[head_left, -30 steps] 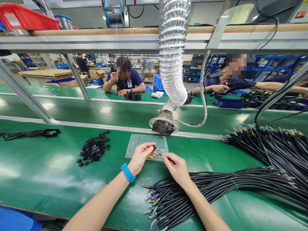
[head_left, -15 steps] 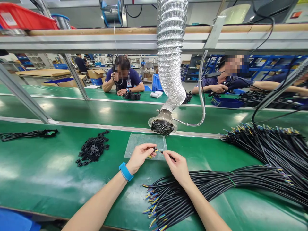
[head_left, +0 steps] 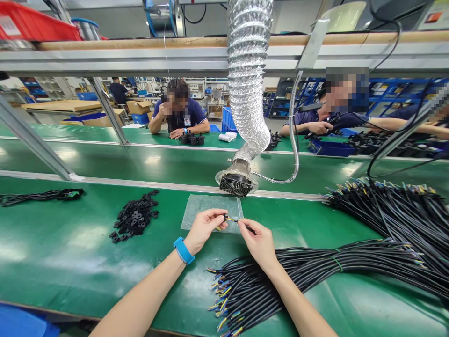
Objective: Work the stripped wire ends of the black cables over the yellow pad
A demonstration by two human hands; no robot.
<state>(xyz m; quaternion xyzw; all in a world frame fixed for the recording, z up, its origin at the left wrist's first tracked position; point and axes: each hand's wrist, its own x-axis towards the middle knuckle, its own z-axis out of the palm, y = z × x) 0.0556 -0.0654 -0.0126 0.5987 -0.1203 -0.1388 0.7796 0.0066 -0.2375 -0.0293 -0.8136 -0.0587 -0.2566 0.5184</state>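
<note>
Between finger and thumb, my left hand (head_left: 203,228) pinches a small black plastic part (head_left: 225,218), mostly covered by the fingertips. My right hand (head_left: 258,238) is closed on a black cable (head_left: 249,229), close to its stripped end. Thin coloured wires run from that end to the black part; whether they pass through it I cannot tell. Both hands are just above a clear plastic bag (head_left: 194,210) on the green bench. Under my right forearm lies a bundle of black cables (head_left: 298,267) with bared coloured wire ends.
Left of my hands is a pile of small black parts (head_left: 135,217). A second cable bundle (head_left: 393,206) fills the right side. Overhead, a fan on a foil duct (head_left: 237,183) hangs just beyond the bag. Two co-workers (head_left: 180,110) sit across the bench.
My hands keep almost the same pose and grip. The whole view has shifted very slightly.
</note>
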